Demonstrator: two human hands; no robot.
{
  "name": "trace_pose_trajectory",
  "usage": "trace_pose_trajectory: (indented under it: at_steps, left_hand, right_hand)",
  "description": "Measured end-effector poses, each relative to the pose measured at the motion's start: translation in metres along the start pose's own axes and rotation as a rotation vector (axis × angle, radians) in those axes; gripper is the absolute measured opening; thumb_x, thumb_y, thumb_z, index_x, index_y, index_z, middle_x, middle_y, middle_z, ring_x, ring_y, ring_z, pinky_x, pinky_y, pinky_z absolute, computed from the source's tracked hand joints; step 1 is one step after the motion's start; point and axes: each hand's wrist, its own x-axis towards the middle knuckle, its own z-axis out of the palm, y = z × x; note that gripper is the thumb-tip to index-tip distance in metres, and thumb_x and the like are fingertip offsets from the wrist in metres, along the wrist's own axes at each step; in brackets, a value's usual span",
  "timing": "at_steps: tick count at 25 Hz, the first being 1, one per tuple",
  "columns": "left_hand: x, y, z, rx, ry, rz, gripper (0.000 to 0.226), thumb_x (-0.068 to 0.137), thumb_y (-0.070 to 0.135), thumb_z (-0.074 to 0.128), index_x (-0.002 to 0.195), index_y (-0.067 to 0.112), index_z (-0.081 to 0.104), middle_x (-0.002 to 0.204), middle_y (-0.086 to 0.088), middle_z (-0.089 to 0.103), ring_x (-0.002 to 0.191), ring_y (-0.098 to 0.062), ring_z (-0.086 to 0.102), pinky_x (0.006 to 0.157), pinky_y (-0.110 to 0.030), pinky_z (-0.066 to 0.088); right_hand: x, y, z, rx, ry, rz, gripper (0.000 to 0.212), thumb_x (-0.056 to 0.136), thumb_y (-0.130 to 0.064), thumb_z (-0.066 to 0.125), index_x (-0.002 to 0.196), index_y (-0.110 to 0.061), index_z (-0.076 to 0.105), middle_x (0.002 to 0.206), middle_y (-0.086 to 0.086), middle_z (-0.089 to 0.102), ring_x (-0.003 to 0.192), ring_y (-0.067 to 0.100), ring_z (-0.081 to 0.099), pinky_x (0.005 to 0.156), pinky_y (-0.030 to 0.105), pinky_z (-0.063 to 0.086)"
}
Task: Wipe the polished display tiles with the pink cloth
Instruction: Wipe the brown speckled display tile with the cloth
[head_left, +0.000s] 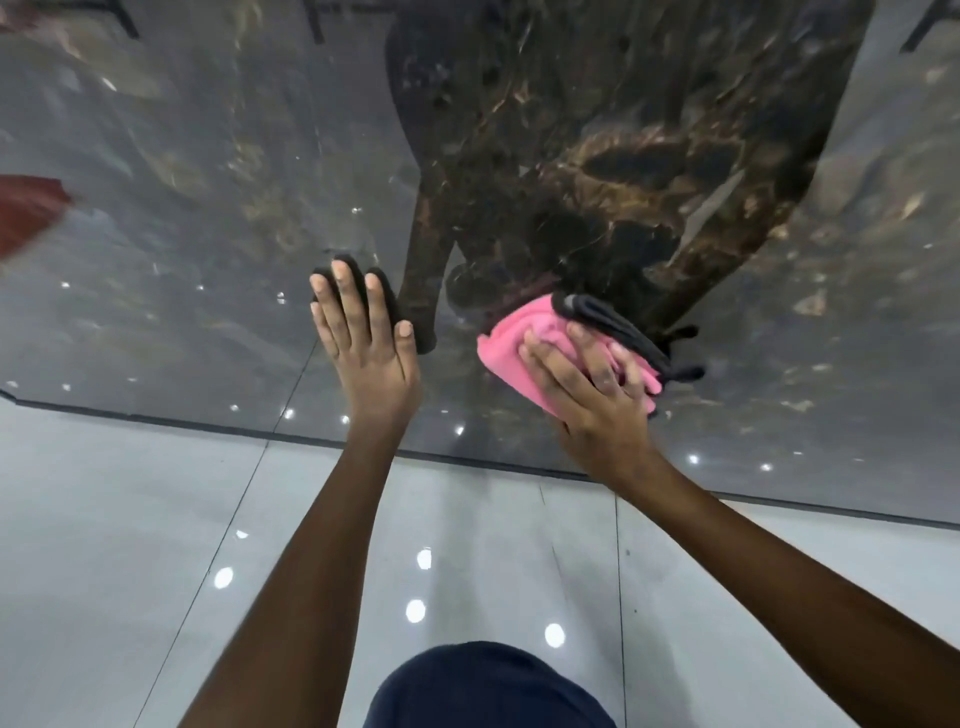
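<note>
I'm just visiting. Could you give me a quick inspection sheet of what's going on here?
Surface: glossy dark marbled tile, upright, mirroring the person and ceiling lights.
Job's things: pink cloth, bunched, pressed on the tile.
Clutter: nothing seen.
Grips: left hand flat on the tile, fingers straight; right hand holds the cloth against it.
Cables: nothing seen.
Surroundings: pale shiny floor with light spots; a red shape reflected at far left.

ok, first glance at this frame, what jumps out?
The pink cloth, bunched under the right hand and pressed flat on the glossy dark tile, right of centre. Beside it the left hand lies flat on the same tile, fingers straight. The tile mirrors the person and ceiling lights; pale floor runs below its edge.
</note>
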Motion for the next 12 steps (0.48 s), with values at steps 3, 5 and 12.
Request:
trace_pose_trajectory:
  at_steps: [3,5,12]
  left_hand:
    - [0.001,0.008,0.006,-0.029,0.041,-0.061,0.054,0.105,0.036,0.012,0.153,0.034,-0.012,0.158,0.017,-0.022,0.147,-0.013,-0.017,0.120,-0.041,-0.003]
    - [-0.003,0.012,0.009,-0.034,0.052,-0.102,0.054,0.105,0.035,0.011,0.152,0.035,-0.015,0.157,0.018,-0.023,0.147,-0.012,-0.019,0.120,-0.041,-0.003]
    - [-0.003,0.013,0.007,-0.022,0.032,-0.102,0.055,0.105,0.032,0.012,0.154,0.031,-0.014,0.162,0.000,-0.017,0.148,-0.017,-0.018,0.121,-0.040,-0.003]
  right_hand:
    - [-0.019,-0.045,0.030,-0.144,-0.140,-0.306,0.063,0.087,-0.001,0.033,0.148,-0.011,0.022,0.149,0.000,0.025,0.138,0.024,0.015,0.111,0.041,0.018]
    - [-0.066,-0.069,0.049,-0.173,-0.479,-0.789,0.084,0.089,-0.008,0.052,0.151,-0.001,-0.005,0.160,0.008,0.002,0.146,0.026,0.009,0.118,0.038,0.008]
    - [-0.075,-0.018,0.033,0.046,-0.367,-0.454,0.101,0.069,-0.004,0.064,0.152,-0.011,0.007,0.158,0.002,0.015,0.145,0.021,0.007,0.119,0.036,-0.005]
